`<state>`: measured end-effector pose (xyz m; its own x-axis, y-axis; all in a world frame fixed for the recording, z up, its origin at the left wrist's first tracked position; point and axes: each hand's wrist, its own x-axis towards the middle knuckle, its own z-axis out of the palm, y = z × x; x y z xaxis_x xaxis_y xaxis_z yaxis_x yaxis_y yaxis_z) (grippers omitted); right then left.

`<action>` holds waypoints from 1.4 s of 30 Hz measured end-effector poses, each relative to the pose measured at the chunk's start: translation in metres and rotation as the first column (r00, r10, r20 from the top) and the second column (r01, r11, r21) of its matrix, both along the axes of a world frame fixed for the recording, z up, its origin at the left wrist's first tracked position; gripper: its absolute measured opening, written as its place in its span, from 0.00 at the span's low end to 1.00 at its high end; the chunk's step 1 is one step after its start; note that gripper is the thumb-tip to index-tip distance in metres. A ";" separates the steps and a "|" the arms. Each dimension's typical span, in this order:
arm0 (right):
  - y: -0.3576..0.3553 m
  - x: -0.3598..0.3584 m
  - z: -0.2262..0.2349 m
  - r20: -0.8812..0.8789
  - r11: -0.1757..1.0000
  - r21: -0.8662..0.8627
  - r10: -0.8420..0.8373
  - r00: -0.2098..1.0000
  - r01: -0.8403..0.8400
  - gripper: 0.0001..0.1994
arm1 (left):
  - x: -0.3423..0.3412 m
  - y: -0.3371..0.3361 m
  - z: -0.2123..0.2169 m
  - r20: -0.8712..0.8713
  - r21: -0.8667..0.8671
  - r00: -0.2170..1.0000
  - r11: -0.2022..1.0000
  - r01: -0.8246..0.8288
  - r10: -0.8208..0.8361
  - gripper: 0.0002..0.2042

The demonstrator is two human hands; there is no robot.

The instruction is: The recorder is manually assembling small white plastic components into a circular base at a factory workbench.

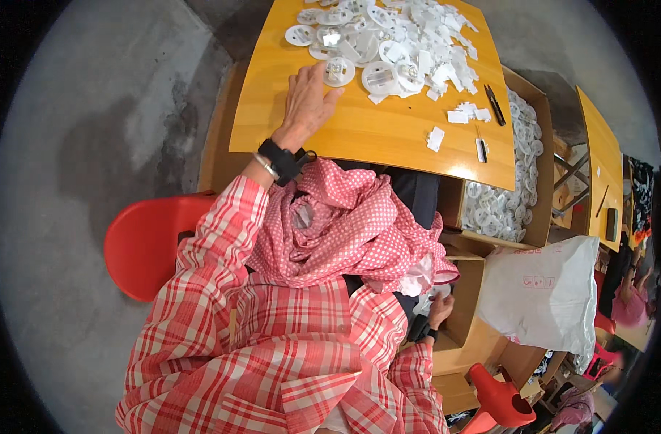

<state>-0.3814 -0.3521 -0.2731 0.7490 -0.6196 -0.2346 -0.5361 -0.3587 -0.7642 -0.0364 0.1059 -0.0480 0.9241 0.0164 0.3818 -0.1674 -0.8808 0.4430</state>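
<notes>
My left hand (310, 103) is over the yellow table at the near left edge of a heap of white plastic pieces. Its thumb stands apart from the fingers, right beside a round white plastic disc (339, 71) with a small metal-looking part in its middle. The fingertips are close to that disc; whether they touch it is unclear. Low at my right side, my right hand (439, 309) is at the opening of a cardboard box (469, 289). Something whitish and translucent (421, 304) lies beside it. The right fingers are partly hidden, so their grip cannot be made out.
Black tweezers (495, 105), a thin-tipped tool (482, 150) and small white tags (461, 116) lie on the table (388, 148). A carton (546, 145) of clear discs stands right of it. A pink dotted cloth (345, 224) covers my lap. A white sack (544, 296) and red stools are nearby.
</notes>
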 end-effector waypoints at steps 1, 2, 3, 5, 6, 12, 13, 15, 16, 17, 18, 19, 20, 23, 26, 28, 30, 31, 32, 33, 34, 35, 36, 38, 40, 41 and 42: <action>0.006 -0.009 -0.002 -0.084 0.999 0.036 -0.029 0.996 0.032 0.16 | 0.006 -0.001 -0.002 0.000 -0.002 1.000 1.000 0.004 -0.004 0.25; 0.011 -0.013 0.002 -0.168 0.995 0.069 -0.057 0.984 0.069 0.16 | 0.011 -0.002 -0.005 0.002 0.037 1.000 0.999 0.026 -0.026 0.27; 0.007 -0.019 -0.008 -0.248 0.994 0.090 -0.036 0.968 0.060 0.16 | 0.017 -0.004 -0.007 0.004 0.075 0.999 0.996 0.050 -0.050 0.29; 0.010 -0.025 -0.013 -0.379 0.989 0.089 -0.078 0.922 0.121 0.14 | 0.029 -0.004 -0.008 -0.039 0.161 0.995 0.983 0.092 -0.087 0.30; 0.012 -0.023 -0.011 -0.384 0.987 0.080 -0.098 0.918 0.139 0.14 | 0.031 -0.002 -0.008 -0.075 0.256 0.992 0.960 0.116 -0.100 0.30; -0.012 0.001 0.013 -0.201 0.976 -0.176 0.094 0.975 -0.131 0.19 | 0.033 0.005 -0.006 -0.175 0.165 0.969 0.966 0.201 -0.172 0.22; -0.014 0.014 0.022 -0.043 0.994 -0.085 0.064 0.997 -0.067 0.17 | 0.029 0.006 -0.006 -0.174 0.162 0.969 0.965 0.206 -0.177 0.22; -0.006 0.062 0.063 0.148 0.987 -0.151 0.086 0.985 -0.063 0.13 | 0.018 0.007 -0.006 -0.052 0.119 0.984 0.977 0.176 -0.170 0.20; 0.006 0.089 0.095 0.170 0.944 -0.317 0.155 0.973 -0.095 0.12 | 0.013 0.006 -0.003 -0.055 0.116 0.984 0.977 0.177 -0.172 0.20; 0.017 0.113 0.119 0.250 0.967 -0.243 0.143 0.958 -0.081 0.10 | 0.008 0.005 0.005 -0.068 -0.063 0.986 0.987 0.150 -0.155 0.20; 0.029 0.136 0.140 0.330 0.984 -0.165 0.123 0.936 -0.071 0.09 | 0.004 0.004 0.012 -0.083 -0.237 0.987 0.964 0.117 -0.140 0.19; 0.043 0.156 0.166 0.280 0.971 -0.211 0.172 0.944 -0.115 0.08 | -0.002 0.002 0.015 -0.083 -0.239 0.986 0.964 0.120 -0.143 0.19; 0.056 0.174 0.187 0.226 0.954 -0.252 0.219 0.949 -0.160 0.08 | -0.010 0.001 0.019 -0.188 -0.539 0.963 0.840 0.065 -0.195 0.19; 0.098 0.233 0.220 0.386 0.815 -0.449 0.547 0.743 -0.367 0.08 | -0.041 -0.001 0.027 -0.249 -0.938 0.873 0.330 -0.109 -0.420 0.20; 0.139 0.285 0.243 0.289 0.614 -0.573 0.771 0.567 -0.542 0.10 | -0.071 -0.002 0.037 -0.168 -0.962 0.795 -0.080 -0.261 -0.583 0.25; 0.154 0.309 0.238 0.265 0.558 -0.644 0.804 0.532 -0.523 0.11 | -0.084 -0.009 0.034 -0.058 -0.902 0.726 -0.275 -0.332 -0.685 0.27; 0.166 0.318 0.235 0.243 0.496 -0.707 0.840 0.485 -0.504 0.12 | -0.094 -0.014 0.027 -0.041 -0.879 0.727 -0.321 -0.353 -0.685 0.28; 0.173 0.321 0.232 0.175 0.511 -0.704 0.798 0.576 -0.494 0.14 | -0.098 -0.021 0.028 -0.063 -0.845 0.745 -0.362 -0.393 -0.664 0.28; 0.182 0.322 0.231 0.106 0.524 -0.702 0.746 0.657 -0.482 0.16 | -0.103 -0.026 0.032 -0.085 -0.809 0.763 -0.402 -0.429 -0.641 0.29; 0.188 0.321 0.233 0.075 0.540 -0.701 0.705 0.705 -0.465 0.18 | -0.107 -0.030 0.036 -0.072 -0.808 0.770 -0.416 -0.417 -0.634 0.29; 0.191 0.320 0.231 0.076 0.536 -0.698 0.714 0.696 -0.474 0.18 | -0.110 -0.035 0.041 -0.076 -0.809 0.779 -0.419 -0.413 -0.623 0.29; 0.191 0.319 0.227 0.032 0.518 -0.704 0.706 0.707 -0.485 0.18 | -0.113 -0.038 0.048 -0.068 -0.826 0.764 -0.394 -0.404 -0.642 0.30; 0.192 0.318 0.223 -0.012 0.500 -0.710 0.695 0.718 -0.496 0.17 | -0.114 -0.039 0.050 -0.061 -0.842 0.747 -0.368 -0.395 -0.662 0.31; 0.191 0.315 0.219 0.045 0.488 -0.745 0.718 0.695 -0.456 0.14 | -0.116 -0.041 0.053 0.011 -0.797 0.736 -0.450 -0.402 -0.677 0.32; 0.191 0.315 0.218 0.028 0.460 -0.743 0.747 0.664 -0.487 0.09 | -0.119 -0.046 0.060 -0.007 -0.798 0.752 -0.449 -0.401 -0.659 0.32; 0.191 0.315 0.218 0.027 0.460 -0.740 0.749 0.662 -0.491 0.09 | -0.119 -0.047 0.058 -0.012 -0.798 0.754 -0.448 -0.403 -0.657 0.32; 0.191 0.315 0.217 0.018 0.423 -0.762 0.770 0.637 -0.490 0.07 | -0.120 -0.047 0.056 0.024 -0.786 0.744 -0.472 -0.399 -0.668 0.32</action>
